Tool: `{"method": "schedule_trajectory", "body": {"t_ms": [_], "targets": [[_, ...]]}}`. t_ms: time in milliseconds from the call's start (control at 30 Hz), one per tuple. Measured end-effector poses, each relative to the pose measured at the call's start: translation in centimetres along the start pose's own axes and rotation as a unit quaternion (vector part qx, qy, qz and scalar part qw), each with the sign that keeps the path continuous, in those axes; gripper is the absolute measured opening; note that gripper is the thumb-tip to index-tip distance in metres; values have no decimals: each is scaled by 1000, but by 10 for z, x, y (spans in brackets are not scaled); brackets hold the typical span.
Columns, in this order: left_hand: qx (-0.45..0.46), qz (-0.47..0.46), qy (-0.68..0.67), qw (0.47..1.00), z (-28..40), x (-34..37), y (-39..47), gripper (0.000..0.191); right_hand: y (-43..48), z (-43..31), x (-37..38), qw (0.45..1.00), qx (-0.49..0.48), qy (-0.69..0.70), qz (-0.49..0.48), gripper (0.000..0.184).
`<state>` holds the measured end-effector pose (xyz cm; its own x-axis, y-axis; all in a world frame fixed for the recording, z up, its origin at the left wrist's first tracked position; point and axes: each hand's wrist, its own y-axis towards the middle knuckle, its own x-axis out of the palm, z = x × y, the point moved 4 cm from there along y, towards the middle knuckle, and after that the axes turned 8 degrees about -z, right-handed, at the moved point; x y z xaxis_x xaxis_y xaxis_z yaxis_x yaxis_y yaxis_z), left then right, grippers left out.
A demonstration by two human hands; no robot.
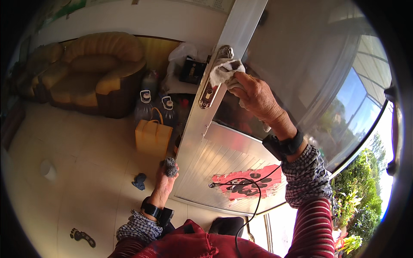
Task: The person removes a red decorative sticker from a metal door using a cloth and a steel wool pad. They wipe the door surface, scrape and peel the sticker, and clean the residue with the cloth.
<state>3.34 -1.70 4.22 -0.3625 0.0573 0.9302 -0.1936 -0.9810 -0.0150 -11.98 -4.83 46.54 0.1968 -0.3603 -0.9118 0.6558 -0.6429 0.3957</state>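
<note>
My right hand [255, 93] grips a greyish-white cloth [226, 72] and presses it on the handle and lock plate [208, 93] of a metal-framed glass door. The plate's keyhole end shows below the cloth, and its rounded top end shows above; the middle is hidden. My left hand [166, 175] holds a steel wool scourer [170, 167] low beside the door's edge. A torn red paper [271, 175] with black writing is stuck to the door's ribbed lower panel [193, 161].
A brown sofa [87, 77] stands against the far wall. Large plastic bottles [143, 106] and a yellow bag [153, 137] sit near the door. On the tiled floor lie a dark crumpled cloth [139, 181] and a footprint-shaped sticker [83, 237]. A black cable [259, 196] hangs before the door.
</note>
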Motion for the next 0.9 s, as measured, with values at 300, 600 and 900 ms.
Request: {"method": "schedule_trajectory", "body": {"t_ms": [300,600,900], "targets": [[-8,4,-90,996,11,-32,-67,20,-40,16,64,655,246,646,306,43],[11,-3,-97,995,38,-24,-63,24,-31,-30,-48,958,93,105,249,24],[-70,-46,-104,991,-16,7,-67,22,28,-16,35,970,109,-77,201,29]]}}
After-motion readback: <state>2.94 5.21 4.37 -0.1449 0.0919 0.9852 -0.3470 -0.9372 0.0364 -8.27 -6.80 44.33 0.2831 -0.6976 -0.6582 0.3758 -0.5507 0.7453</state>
